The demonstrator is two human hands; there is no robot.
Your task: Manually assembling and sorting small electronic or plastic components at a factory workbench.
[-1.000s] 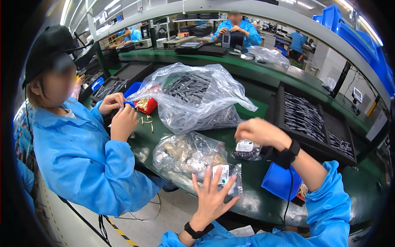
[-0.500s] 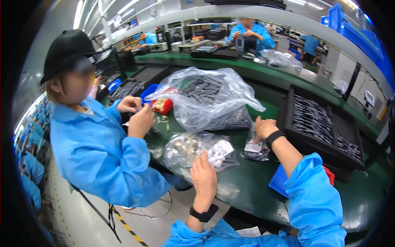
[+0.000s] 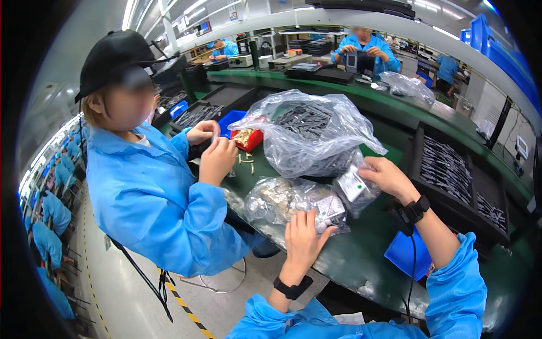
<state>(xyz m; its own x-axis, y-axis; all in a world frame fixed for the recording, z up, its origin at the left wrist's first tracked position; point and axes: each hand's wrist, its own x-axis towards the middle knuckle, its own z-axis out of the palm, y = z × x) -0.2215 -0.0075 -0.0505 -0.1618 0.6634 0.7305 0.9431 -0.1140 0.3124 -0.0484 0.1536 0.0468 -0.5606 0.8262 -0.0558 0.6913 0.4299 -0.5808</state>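
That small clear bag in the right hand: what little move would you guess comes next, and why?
Probably lifting the small bag clear toward the person. The right hand pinches its top, while the left hand lies flat on the bigger bag of parts, as if holding it down so the two separate.

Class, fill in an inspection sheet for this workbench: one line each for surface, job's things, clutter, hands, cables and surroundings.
Surface: green workbench, long and curved, shared with a co-worker.
Job's things: clear bag of small parts under the left hand; small clear packet in the right hand.
Clutter: large crumpled plastic bag over dark parts; red bin; blue bin; black parts tray; loose small pieces near the co-worker's hands.
Hands: left flat on the bag, right gripping the packet; both wear black wrist straps.
Cables: black cord running down from the right wrist strap.
Surroundings: more workers in blue coats along the line.
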